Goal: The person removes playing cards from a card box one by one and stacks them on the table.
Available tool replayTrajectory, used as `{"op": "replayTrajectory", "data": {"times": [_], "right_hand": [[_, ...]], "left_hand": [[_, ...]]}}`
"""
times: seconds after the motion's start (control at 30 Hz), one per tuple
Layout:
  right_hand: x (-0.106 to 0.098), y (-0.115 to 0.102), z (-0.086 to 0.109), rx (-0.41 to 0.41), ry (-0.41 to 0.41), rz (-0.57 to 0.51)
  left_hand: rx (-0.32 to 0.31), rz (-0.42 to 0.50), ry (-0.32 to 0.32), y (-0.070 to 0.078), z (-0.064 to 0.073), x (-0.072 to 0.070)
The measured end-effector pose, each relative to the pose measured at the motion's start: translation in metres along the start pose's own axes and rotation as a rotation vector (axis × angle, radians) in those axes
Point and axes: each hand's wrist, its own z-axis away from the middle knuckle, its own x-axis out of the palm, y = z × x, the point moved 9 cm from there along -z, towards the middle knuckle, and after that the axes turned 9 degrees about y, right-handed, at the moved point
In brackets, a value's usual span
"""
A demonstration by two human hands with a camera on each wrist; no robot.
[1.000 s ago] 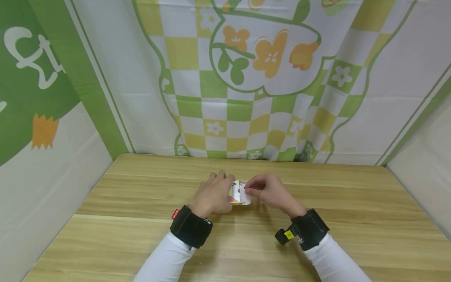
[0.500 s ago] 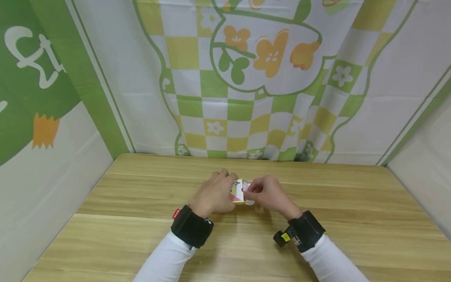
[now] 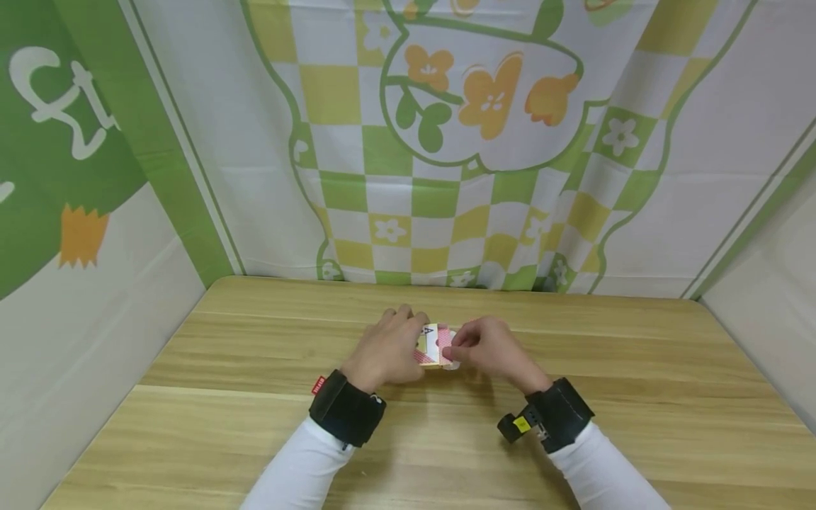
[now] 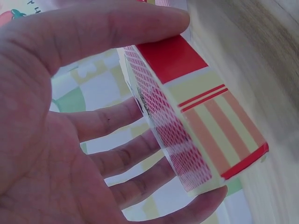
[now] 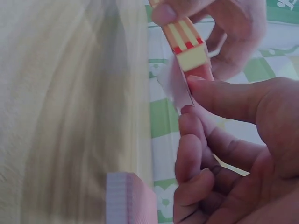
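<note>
A playing-card box (image 3: 428,345), with an "A" on its white face, is in my left hand (image 3: 387,350). In the left wrist view the thumb (image 4: 163,21) and fingers grip the box's edges, showing a striped red, cream and orange side (image 4: 219,130). My right hand (image 3: 491,354) is at the box's right end. In the right wrist view its thumb and forefinger pinch a white flap (image 5: 180,86) of the box. Part of the flap is hidden by the fingers, and the box's inside cannot be seen.
A pink block with a finely lined pale side, resembling a card stack (image 5: 128,198), stands low in the right wrist view. The wooden table (image 3: 268,425) lies under both hands. A patterned cloth (image 3: 395,184) hangs behind its far edge.
The box has shifted slightly to the right. A pink-patterned strip now shows at its right end, where white flap showed before. My right hand has stayed close to that end.
</note>
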Motion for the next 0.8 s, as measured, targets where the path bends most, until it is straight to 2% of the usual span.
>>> {"op": "replayTrajectory", "data": {"times": [0.23,0.43,0.8], "right_hand": [[-0.005,0.009,0.002,0.093,-0.098,-0.089],[-0.01,0.012,0.004,0.144,-0.148,-0.131],[-0.022,0.021,0.004,0.202,-0.138,-0.082]], "left_hand": [[-0.006,0.001,0.005,-0.002,0.0,-0.002],[-0.007,0.004,0.013,-0.002,0.0,-0.003],[-0.015,0.012,0.022,-0.004,0.0,-0.004]]}}
